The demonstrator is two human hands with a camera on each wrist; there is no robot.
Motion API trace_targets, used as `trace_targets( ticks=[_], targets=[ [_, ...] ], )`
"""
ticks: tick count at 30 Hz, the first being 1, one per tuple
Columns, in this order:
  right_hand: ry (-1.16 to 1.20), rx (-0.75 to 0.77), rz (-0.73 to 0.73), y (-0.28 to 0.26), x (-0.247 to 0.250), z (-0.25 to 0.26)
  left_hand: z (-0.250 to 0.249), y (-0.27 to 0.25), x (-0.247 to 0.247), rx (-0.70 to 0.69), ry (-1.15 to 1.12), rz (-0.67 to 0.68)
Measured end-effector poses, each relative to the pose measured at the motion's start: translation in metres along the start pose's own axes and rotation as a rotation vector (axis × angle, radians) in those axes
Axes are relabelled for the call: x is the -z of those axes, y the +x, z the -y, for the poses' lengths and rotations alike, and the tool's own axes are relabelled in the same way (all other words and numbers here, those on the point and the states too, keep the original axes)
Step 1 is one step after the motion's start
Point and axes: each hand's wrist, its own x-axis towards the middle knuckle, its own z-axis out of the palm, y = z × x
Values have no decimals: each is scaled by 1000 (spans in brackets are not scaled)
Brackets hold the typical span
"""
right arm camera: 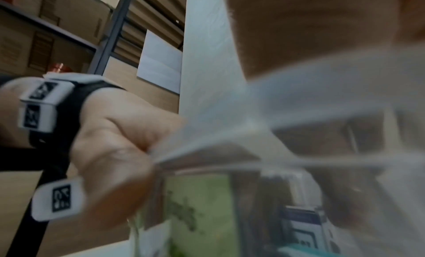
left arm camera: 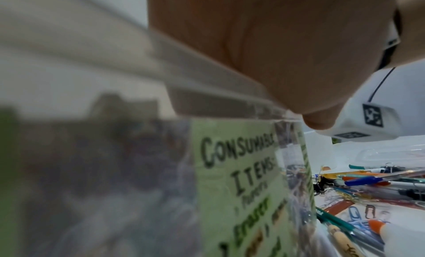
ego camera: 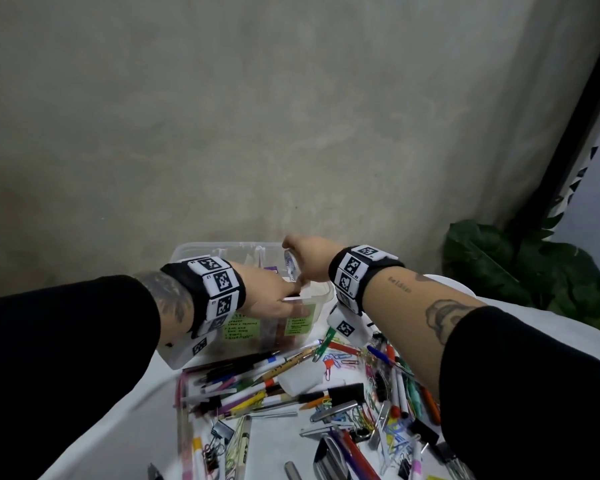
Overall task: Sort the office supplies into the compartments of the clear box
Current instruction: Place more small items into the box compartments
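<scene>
Tape roll (ego camera: 290, 269) pinched in the right hand (ego camera: 309, 259) hangs over the clear box (ego camera: 194, 251) while the left hand (ego camera: 271, 299) grips the near rim, so a sloppy release could land it in the wrong compartment.

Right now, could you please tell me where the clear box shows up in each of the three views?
Head: the clear box sits mid-frame against the wall, under both hands.
Left wrist: its rim crosses the middle, and its wall fills the lower left.
Right wrist: its blurred rim and wall fill the lower right.
Shared landmark: the green label on the box's front wall.
</scene>
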Motion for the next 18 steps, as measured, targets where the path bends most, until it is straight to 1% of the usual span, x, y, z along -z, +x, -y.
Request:
trace_targets(
  ticks=[5,7,10,12,15,18],
  targets=[
    [-42,75,65,15,-3,3,0,0,-2,-28,4,-56],
    [-47,75,30,16,-4,3,1,0,-4,-34,12,-67],
    [8,38,-44,17,-8,0,3,2,-7,-23,15,-68],
    [36,1,-41,18,-11,0,4,1,-8,-21,0,-72],
    [-28,-26,-7,19,-13,2,3,-1,-6,-18,-35,-70],
    [-105,-48,-11,21,-11,1,1,3,-1,35,-79,8]
  ],
)
